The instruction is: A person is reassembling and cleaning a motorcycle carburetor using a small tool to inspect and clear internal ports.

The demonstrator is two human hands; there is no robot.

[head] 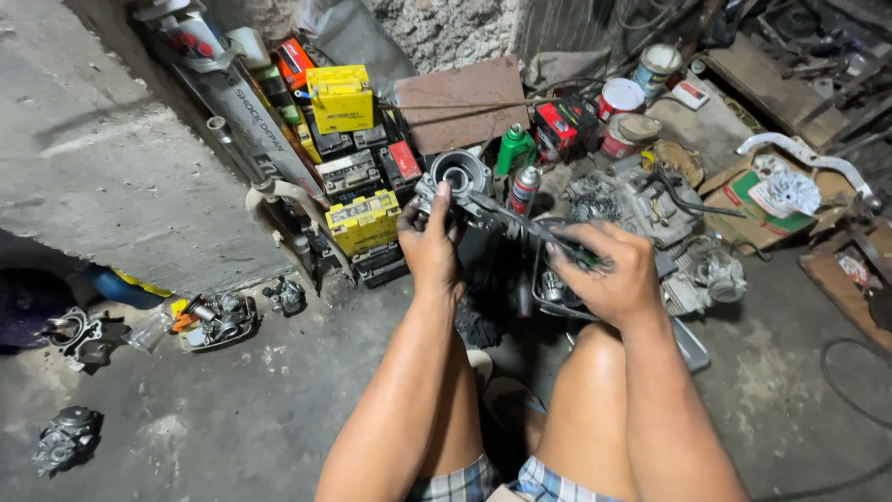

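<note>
Presently, left hand: I grasp the carburetor from below, thumb on its side, bore turned up, held over the floor in front of my knees.
Right hand: clenched round the green handle of a screwdriver; its shaft runs up-left and the tip meets the carburetor body.
Risk, slip: the tip appears to bear at a slant; if it jumps, I judge it would strike my left thumb or mar the screw head.
Risk, drop: my fingers look oily; a loose grip could send the carburetor onto concrete.
Risk, lost parts: a freed screw could fall among the dark clutter under my hands.
Yellow battery: box with black label, top of the stack against the wall.
Second yellow battery: lower, just left of my left hand.
Green bottle: behind the carburetor, white patch on its front.
Spray can: red and white, beside the bottle.
Red box: right of the bottle.
Tins: red and white, round, farther back.
Carton: brown and green, far right.
</note>
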